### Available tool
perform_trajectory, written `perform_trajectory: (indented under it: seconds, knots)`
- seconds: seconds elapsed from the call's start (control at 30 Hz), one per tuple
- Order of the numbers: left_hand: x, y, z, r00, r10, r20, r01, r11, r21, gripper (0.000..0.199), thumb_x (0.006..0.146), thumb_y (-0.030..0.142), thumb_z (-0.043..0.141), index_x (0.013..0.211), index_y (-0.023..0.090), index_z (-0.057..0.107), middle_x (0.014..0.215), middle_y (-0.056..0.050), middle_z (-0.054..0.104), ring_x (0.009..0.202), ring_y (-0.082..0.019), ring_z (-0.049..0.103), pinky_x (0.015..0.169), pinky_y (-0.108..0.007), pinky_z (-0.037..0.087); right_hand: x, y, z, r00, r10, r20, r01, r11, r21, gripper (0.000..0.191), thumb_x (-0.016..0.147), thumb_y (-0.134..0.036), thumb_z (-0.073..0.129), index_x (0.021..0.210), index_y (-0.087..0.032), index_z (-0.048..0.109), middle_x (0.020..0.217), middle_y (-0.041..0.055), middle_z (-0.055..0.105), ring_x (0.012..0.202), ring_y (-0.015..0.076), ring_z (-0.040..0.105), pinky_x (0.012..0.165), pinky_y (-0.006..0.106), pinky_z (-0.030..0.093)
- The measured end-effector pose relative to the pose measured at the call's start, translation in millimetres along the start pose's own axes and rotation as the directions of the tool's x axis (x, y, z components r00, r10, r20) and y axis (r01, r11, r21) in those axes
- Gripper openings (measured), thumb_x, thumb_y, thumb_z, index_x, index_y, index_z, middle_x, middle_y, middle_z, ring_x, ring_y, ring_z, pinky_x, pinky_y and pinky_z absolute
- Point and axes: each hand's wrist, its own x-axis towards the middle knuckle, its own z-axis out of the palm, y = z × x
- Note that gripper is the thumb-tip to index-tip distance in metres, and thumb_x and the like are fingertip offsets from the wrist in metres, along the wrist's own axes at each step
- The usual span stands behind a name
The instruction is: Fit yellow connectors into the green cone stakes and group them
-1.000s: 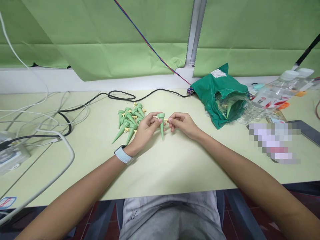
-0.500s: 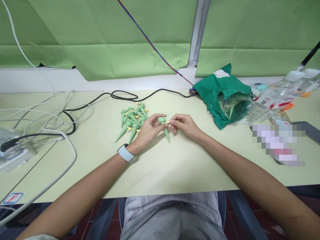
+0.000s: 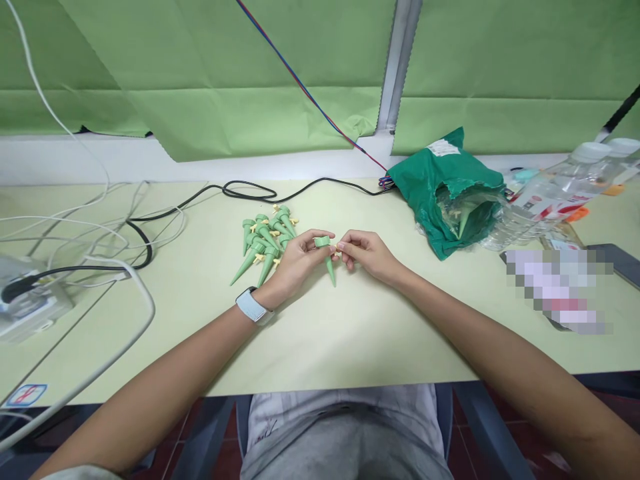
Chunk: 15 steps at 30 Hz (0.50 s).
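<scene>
Head view: your left hand (image 3: pixel 295 261) grips a green plastic watering spike (image 3: pixel 329 267), tip down, just right of the pile of matching spikes (image 3: pixel 263 240) on the counter (image 3: pixel 350 340). Your right hand (image 3: pixel 367 253) is pinched closed at the spike's top, apparently on a small yellow tab (image 3: pixel 338 246), though it's hard to see. A green plastic bag (image 3: pixel 447 207) lies well right of the pile, clear plastic bottles (image 3: pixel 565 193) farther right.
</scene>
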Motion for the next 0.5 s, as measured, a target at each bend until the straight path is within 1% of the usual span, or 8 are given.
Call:
perform_trajectory:
  seconds: [0.1, 0.27, 0.4, 0.5]
  knots:
    - [0, 1, -0.9, 0.999, -0.029, 0.034, 0.031, 0.996, -0.085, 0.03, 0.079, 0.033, 0.079, 0.105, 0.022, 0.07, 0.081, -0.002, 0.069, 0.08, -0.019, 0.069, 0.074, -0.032, 0.051, -1, -3, -3, 0.998, -0.035, 0.042, 0.037, 0.998, -0.045, 0.034, 0.089, -0.051, 0.07, 0.084, -0.018, 0.067, 0.079, 0.0029, 0.07, 0.061, 0.0126, 0.062, 0.058, 0.027, 0.052]
    - [-2, 4, 0.1, 0.998, -0.042, 0.049, 0.046, 0.995, -0.09, 0.029, 0.078, 0.033, 0.08, 0.102, 0.021, 0.07, 0.085, -0.004, 0.072, 0.084, -0.022, 0.071, 0.077, -0.035, 0.052, -5, -11, -8, 0.995, -0.056, 0.082, 0.068, 0.986, -0.152, 0.029, 0.091, -0.047, 0.068, 0.088, -0.018, 0.07, 0.085, 0.0048, 0.074, 0.068, 0.0163, 0.068, 0.065, 0.03, 0.056]
    - [-3, 5, 1.7, 0.992, -0.061, 0.114, 0.077, 0.986, -0.148, 0.027, 0.078, 0.034, 0.079, 0.097, 0.018, 0.069, 0.086, -0.006, 0.072, 0.085, -0.023, 0.071, 0.081, -0.038, 0.053, -8, -15, -8, 0.988, -0.11, 0.107, 0.13, 0.971, -0.2, 0.021, 0.091, -0.04, 0.068, 0.093, -0.02, 0.07, 0.087, 0.0042, 0.076, 0.08, 0.0192, 0.072, 0.075, 0.032, 0.057]
    - [-3, 5, 1.2, 0.992, -0.031, 0.122, 0.046, 0.992, -0.12, 0.027, 0.078, 0.034, 0.079, 0.098, 0.018, 0.068, 0.088, -0.007, 0.073, 0.086, -0.023, 0.071, 0.081, -0.038, 0.054, -8, -13, -9, 0.991, -0.09, 0.098, 0.107, 0.977, -0.182, 0.021, 0.089, -0.039, 0.071, 0.097, -0.02, 0.069, 0.086, 0.004, 0.076, 0.078, 0.0191, 0.071, 0.072, 0.032, 0.056]
